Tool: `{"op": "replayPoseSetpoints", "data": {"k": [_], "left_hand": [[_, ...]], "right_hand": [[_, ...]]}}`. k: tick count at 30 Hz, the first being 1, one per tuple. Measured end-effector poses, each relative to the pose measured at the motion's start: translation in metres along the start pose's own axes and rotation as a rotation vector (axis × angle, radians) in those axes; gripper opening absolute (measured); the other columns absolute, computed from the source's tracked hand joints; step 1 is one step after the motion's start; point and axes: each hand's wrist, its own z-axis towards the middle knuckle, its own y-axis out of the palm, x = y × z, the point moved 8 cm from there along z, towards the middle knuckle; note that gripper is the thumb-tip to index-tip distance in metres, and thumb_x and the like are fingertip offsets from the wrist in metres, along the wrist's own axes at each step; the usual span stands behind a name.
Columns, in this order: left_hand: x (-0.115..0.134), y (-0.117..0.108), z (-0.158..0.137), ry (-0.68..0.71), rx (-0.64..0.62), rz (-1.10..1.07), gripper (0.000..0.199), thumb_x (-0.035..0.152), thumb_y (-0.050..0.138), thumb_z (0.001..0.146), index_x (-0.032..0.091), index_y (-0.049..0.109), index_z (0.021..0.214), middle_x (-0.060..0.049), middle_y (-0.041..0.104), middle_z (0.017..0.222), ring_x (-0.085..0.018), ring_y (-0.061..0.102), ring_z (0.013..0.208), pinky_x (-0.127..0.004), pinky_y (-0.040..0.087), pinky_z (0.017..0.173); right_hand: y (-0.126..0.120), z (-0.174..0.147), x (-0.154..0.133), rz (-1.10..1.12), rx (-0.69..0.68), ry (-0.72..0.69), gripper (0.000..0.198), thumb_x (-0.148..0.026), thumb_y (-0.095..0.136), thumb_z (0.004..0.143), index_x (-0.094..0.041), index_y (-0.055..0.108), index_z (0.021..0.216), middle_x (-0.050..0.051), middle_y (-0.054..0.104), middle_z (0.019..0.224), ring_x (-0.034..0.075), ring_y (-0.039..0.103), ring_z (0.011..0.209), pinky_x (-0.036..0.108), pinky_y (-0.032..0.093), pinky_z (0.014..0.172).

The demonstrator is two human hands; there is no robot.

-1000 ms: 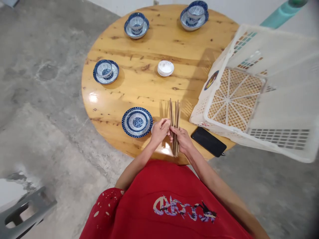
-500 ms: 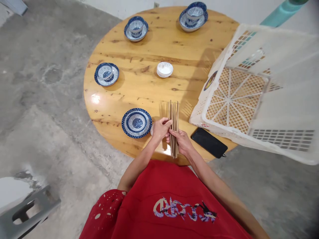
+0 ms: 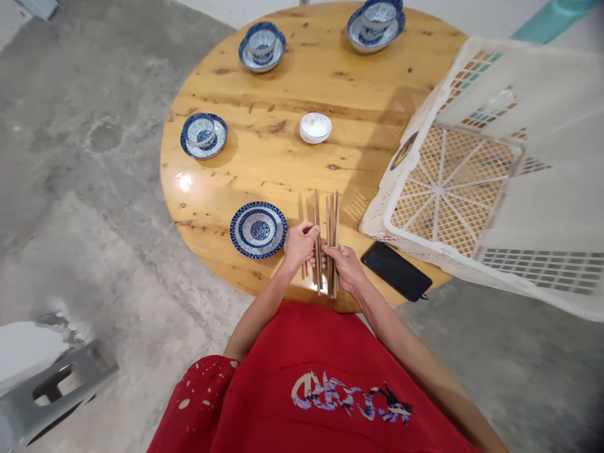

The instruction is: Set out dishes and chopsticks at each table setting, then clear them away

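Observation:
Over the near edge of the round wooden table point(image 3: 264, 170), my right hand point(image 3: 346, 267) is closed around a bundle of brown chopsticks point(image 3: 333, 226). My left hand point(image 3: 302, 244), just beside it, pinches a small group of chopsticks point(image 3: 318, 270) standing a little apart from the bundle. Exactly how many each hand holds I cannot tell. Left of my left hand sits a blue-patterned plate point(image 3: 236, 239) with a smaller dish point(image 3: 259, 230) on it. Something pale, mostly hidden, shows behind my left fingers.
Blue-and-white bowl settings point(image 3: 204, 136) point(image 3: 262, 47) point(image 3: 376, 25) stand around the far and left rim. A stack of small white dishes point(image 3: 316, 128) is mid-table. At right are a large white plastic crate point(image 3: 438, 189) and a black phone point(image 3: 396, 270). A grey stool point(image 3: 56, 396) stands lower left.
My left hand has moved slightly left, drawing a few chopsticks away from the bundle in my right hand. The view has shifted a little.

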Motion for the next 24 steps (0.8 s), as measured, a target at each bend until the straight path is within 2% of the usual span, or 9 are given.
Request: {"op": "replayPoseSetpoints", "data": {"k": [3,7,11,15,19,21,24], "left_hand": [[0.012,-0.019,0.004,0.205,0.101,0.408,0.024,0.026,0.060,0.089,0.017,0.058,0.066,0.003,0.058,0.064,-0.011,0.055,0.065,-0.022,0.039,0.064],[0.006,-0.031,0.001,0.158,0.129,0.809,0.020,0.027,0.058,0.093,0.020,0.068,0.077,-0.004,0.073,0.085,-0.019,0.065,0.082,-0.027,0.042,0.074],[0.001,-0.027,-0.004,0.165,0.137,0.940,0.022,0.029,0.054,0.095,0.020,0.072,0.084,-0.010,0.076,0.094,-0.023,0.068,0.086,-0.031,0.043,0.075],[-0.002,-0.024,-0.002,0.188,0.138,0.797,0.022,0.028,0.056,0.093,0.020,0.069,0.077,-0.006,0.074,0.085,-0.019,0.064,0.080,-0.028,0.041,0.073],[-0.004,-0.015,0.002,0.222,0.016,0.334,0.022,0.029,0.057,0.088,0.018,0.061,0.070,0.002,0.060,0.068,-0.013,0.053,0.067,-0.024,0.037,0.066],[-0.006,-0.010,0.002,0.204,-0.030,0.130,0.022,0.032,0.058,0.086,0.017,0.057,0.068,0.005,0.051,0.062,-0.011,0.045,0.061,-0.023,0.035,0.062],[-0.010,-0.005,0.000,0.160,-0.024,-0.016,0.023,0.034,0.060,0.082,0.018,0.054,0.066,0.006,0.045,0.059,-0.009,0.040,0.058,-0.022,0.032,0.057]], "right_hand": [[-0.015,0.003,0.005,0.009,0.132,0.003,0.025,-0.030,0.087,0.067,-0.014,0.070,0.076,0.010,0.075,0.073,0.018,0.071,0.060,0.025,0.061,0.056],[-0.033,0.001,0.009,-0.032,0.214,0.013,0.022,-0.028,0.083,0.068,-0.013,0.070,0.075,0.013,0.076,0.077,0.014,0.067,0.054,0.020,0.054,0.046],[-0.040,-0.005,0.011,-0.051,0.230,-0.003,0.031,-0.034,0.085,0.060,-0.013,0.069,0.076,0.011,0.075,0.075,0.011,0.060,0.048,0.017,0.045,0.039],[-0.034,-0.009,0.002,-0.117,0.213,-0.073,0.044,-0.044,0.089,0.055,-0.012,0.069,0.077,0.009,0.073,0.072,0.006,0.047,0.040,0.017,0.032,0.033],[-0.017,-0.008,-0.013,-0.190,0.168,-0.125,0.053,-0.054,0.091,0.056,-0.013,0.070,0.082,0.006,0.071,0.073,0.003,0.037,0.038,0.018,0.024,0.032],[-0.007,-0.008,-0.017,-0.210,0.137,-0.123,0.054,-0.056,0.092,0.056,-0.014,0.068,0.081,-0.001,0.061,0.060,0.003,0.034,0.038,0.019,0.023,0.032],[0.003,-0.007,-0.018,-0.222,0.105,-0.107,0.058,-0.057,0.095,0.050,-0.016,0.065,0.078,-0.008,0.045,0.048,0.004,0.031,0.036,0.019,0.022,0.032]]}}
